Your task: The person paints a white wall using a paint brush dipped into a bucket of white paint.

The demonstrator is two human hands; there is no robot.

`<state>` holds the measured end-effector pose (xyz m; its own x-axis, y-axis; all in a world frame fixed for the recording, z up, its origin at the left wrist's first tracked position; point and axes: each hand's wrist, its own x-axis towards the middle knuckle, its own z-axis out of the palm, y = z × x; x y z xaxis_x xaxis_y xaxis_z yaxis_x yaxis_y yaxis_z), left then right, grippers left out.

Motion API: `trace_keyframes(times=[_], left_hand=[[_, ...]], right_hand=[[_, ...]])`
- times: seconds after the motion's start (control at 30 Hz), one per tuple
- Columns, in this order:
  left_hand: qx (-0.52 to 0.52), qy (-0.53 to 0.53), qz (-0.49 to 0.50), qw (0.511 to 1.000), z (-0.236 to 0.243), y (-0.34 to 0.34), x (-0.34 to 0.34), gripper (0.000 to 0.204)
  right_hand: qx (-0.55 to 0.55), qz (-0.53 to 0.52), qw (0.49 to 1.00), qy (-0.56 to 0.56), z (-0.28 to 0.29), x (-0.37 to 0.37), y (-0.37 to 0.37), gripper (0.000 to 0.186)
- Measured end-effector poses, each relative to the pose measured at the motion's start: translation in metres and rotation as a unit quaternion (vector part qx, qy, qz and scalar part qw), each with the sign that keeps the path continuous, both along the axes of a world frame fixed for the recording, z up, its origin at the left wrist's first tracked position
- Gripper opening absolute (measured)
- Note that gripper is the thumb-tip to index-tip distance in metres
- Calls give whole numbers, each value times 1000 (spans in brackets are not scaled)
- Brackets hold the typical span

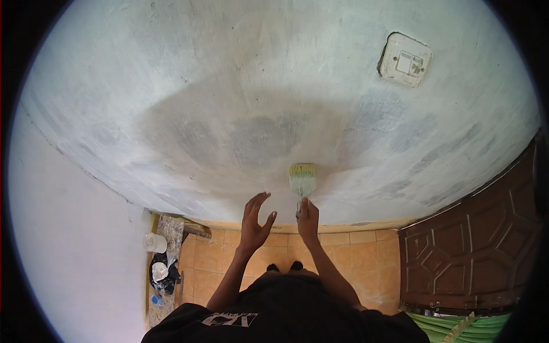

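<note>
My right hand (308,218) is closed round the handle of a wide paintbrush (303,180). Pale paint coats the lower part of the brush, and its yellowish bristles point up toward the wall (269,68). Whether the bristle tips touch the wall I cannot tell. To the left of the brush my left hand (255,227) is raised with thumb and fingers apart, holding nothing. Patchy white and grey covers the wall in front of me, with darker grey smudges and a broad shadow across its middle.
A switch plate (406,59) sits at the wall's upper right. At lower left, a paint-spattered bench (170,228) bears a white tub (155,243), a black plastic bag (164,280) and a small blue item. A brown panelled door (469,251) and green cloth (466,328) are at right; orange tiles (209,254) lie below.
</note>
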<state>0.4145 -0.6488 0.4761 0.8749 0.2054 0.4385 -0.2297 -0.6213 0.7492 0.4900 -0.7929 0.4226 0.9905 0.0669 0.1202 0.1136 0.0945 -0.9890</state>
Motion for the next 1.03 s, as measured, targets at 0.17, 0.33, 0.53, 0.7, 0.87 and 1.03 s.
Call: trace_keyframes(times=[0.17,0.33,0.53,0.7,0.87,1.03], left_hand=[[-13,8,-35,999,3,-4,3,37],[-32,-19,-61,997,6,-17,12,31],[-36,-12,-61,997,3,-23,7,31],[45,-48,-69,995,26,-3,20,32],[24,-68,-38,997,26,-4,26,33],[-42,-31,-29,998,-2,-26,7,33]], right_hand=[[62,15,997,-51,111,23,-11,43],[85,1,996,-13,86,57,-24,44],[10,-10,997,76,9,5,-32,48],[63,4,996,-60,120,37,-29,44],[16,-40,991,-126,79,74,-29,42],[-48,-5,997,-61,-48,24,-35,43]])
